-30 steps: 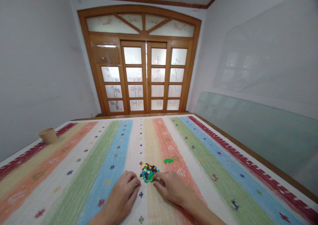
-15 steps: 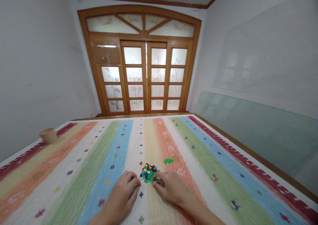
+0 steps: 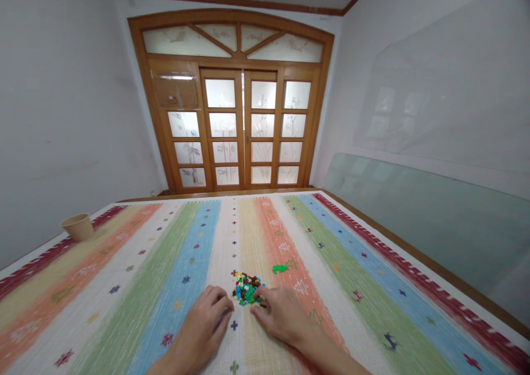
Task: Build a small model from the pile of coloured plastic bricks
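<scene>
A small heap of tiny multicoloured plastic bricks (image 3: 247,289) lies in the middle of the striped cloth (image 3: 194,331). Red, green, blue, yellow and dark pieces are mixed in it. My left hand (image 3: 202,321) rests just below the heap's left side, its fingers curled inward and their insides hidden. My right hand (image 3: 279,315) lies at the heap's lower right, with the fingertips at its edge. Whether either hand holds a piece is too small to tell. A bright green piece (image 3: 280,268) lies apart, above and to the right of the heap.
A beige paper cup (image 3: 78,227) stands on the cloth's far left edge. A large glass pane (image 3: 422,220) leans along the table's right side. Walls flank the table, and glazed wooden doors (image 3: 236,126) stand beyond its far edge.
My right hand has drawn slightly back and down from the heap, and the heap's outline has shifted a little. My left hand stays nearly still.
</scene>
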Tool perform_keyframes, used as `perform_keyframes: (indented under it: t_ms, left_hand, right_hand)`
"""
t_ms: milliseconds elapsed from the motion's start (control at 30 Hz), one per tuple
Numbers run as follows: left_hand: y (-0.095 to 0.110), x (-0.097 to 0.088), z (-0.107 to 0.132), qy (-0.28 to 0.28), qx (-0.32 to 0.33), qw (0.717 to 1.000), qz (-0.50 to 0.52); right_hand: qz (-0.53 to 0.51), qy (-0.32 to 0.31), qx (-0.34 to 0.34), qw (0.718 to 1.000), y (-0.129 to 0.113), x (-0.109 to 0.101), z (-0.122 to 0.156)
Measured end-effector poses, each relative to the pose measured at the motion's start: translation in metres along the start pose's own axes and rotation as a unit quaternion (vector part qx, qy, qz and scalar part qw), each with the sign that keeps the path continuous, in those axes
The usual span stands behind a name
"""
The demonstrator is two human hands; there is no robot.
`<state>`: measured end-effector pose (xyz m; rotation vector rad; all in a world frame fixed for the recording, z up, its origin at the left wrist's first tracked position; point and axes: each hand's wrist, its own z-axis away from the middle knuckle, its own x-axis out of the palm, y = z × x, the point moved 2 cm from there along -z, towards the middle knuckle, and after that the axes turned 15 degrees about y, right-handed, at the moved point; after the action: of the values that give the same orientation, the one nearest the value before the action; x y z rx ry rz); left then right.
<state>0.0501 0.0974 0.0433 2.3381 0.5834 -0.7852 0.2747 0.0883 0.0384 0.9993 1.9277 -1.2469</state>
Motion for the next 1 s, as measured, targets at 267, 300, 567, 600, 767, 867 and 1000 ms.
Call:
perform_keyframes:
  t_ms: [267, 300, 567, 600, 767, 867, 1000]
  left_hand:
    - [-0.0024, 0.0003, 0.0014, 0.006, 0.004, 1.0, -0.003]
    - [-0.0024, 0.0003, 0.0015, 0.004, 0.002, 1.0, -0.002]
    - [-0.0004, -0.0007, 0.0004, -0.001, 0.004, 1.0, -0.004]
    - [0.0002, -0.001, 0.0001, -0.001, 0.004, 1.0, -0.004]
    - [0.0026, -0.0026, -0.0017, 0.004, 0.004, 1.0, -0.002]
    - [0.0021, -0.0027, -0.0021, 0.007, 0.004, 1.0, 0.0]
    - [0.0013, -0.0022, -0.0016, 0.008, 0.005, 1.0, 0.001]
  right_hand:
    - [0.02, -0.004, 0.006, 1.0, -0.006, -0.0002, -0.0029]
    - [0.02, -0.002, 0.005, 1.0, -0.0069, -0.0004, -0.0029]
    - [0.018, -0.01, -0.009, 1.0, -0.0082, 0.0003, -0.003]
    - [0.015, -0.009, -0.013, 1.0, -0.0079, 0.0003, -0.0031]
    - [-0.001, 0.001, -0.026, 1.0, -0.0069, 0.0012, -0.0021]
    - [-0.008, 0.012, -0.026, 1.0, -0.006, 0.0019, -0.0014]
    - [-0.015, 0.021, -0.023, 0.999, -0.0039, 0.0001, -0.0019]
